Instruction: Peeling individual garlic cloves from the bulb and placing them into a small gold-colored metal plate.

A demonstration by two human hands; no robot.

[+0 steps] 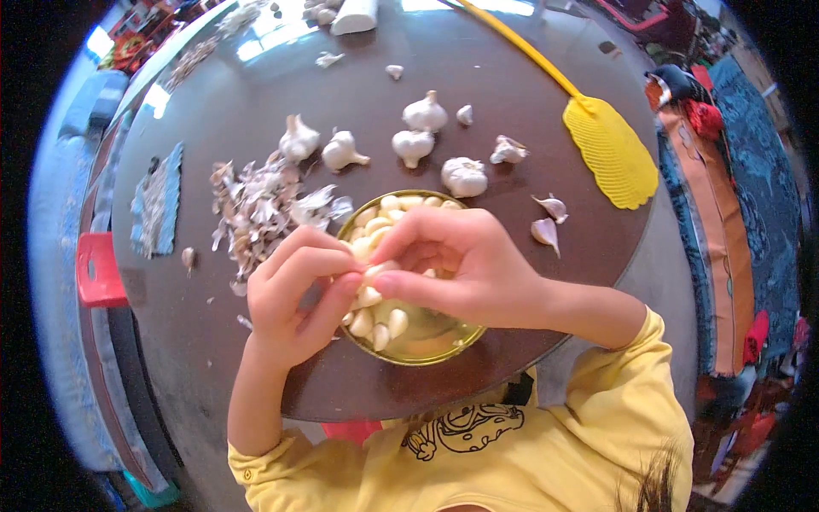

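My left hand (291, 288) and my right hand (477, 269) meet over a round gold-rimmed dish (425, 352), their fingertips pinching one garlic clove (379, 272). Fingers partly cover this clove. Pale peeled cloves (361, 322) lie in the dish, mostly at its far and left sides; my right hand hides some of them. Left of the dish is a heap of papery garlic skins (256, 208). Beyond it sit several whole garlic bulbs (464, 177). Two unpeeled cloves (545, 234) rest to the right of my right hand.
A yellow fly swatter (611, 153) lies at the right of the round dark table (358, 393). On the left are a blue cloth-like piece (158, 201) and a red plastic stool (101, 269). A white cylindrical object (355, 16) lies at the far edge.
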